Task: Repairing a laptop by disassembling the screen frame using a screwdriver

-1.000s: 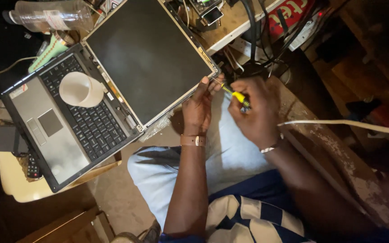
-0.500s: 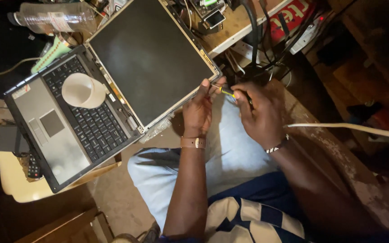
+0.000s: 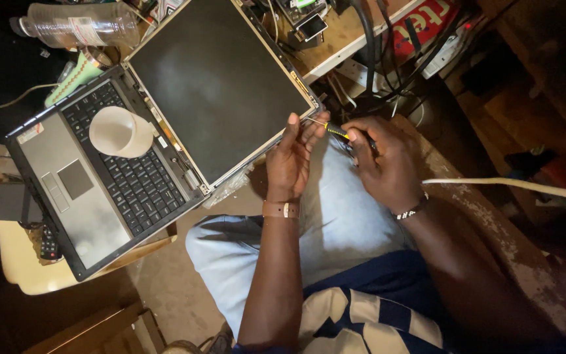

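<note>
A cluttered wooden work surface (image 3: 335, 49) fills the top of the view, dim and crowded with dark cables (image 3: 375, 59) and small circuit boards (image 3: 302, 19). A red sign with white lettering (image 3: 424, 29) lies at its right edge, partly under the cables. A clear plastic bottle (image 3: 76, 26) with a pale label lies on its side at top left. An open laptop (image 3: 132, 151) with its screen bezel stripped off rests on a cream stool (image 3: 14, 262); a white paper cup (image 3: 119, 131) sits on the keyboard. The left hand (image 3: 293, 157) pinches the lower right corner of the bare screen panel (image 3: 217, 85), fingers closed on its metal edge. The right hand (image 3: 384, 160) is clenched around a small yellow-and-black screwdriver (image 3: 337, 132), its tip seemingly at that same corner, though the contact is too small to confirm. A white cable (image 3: 512, 185) crosses at right.
</note>
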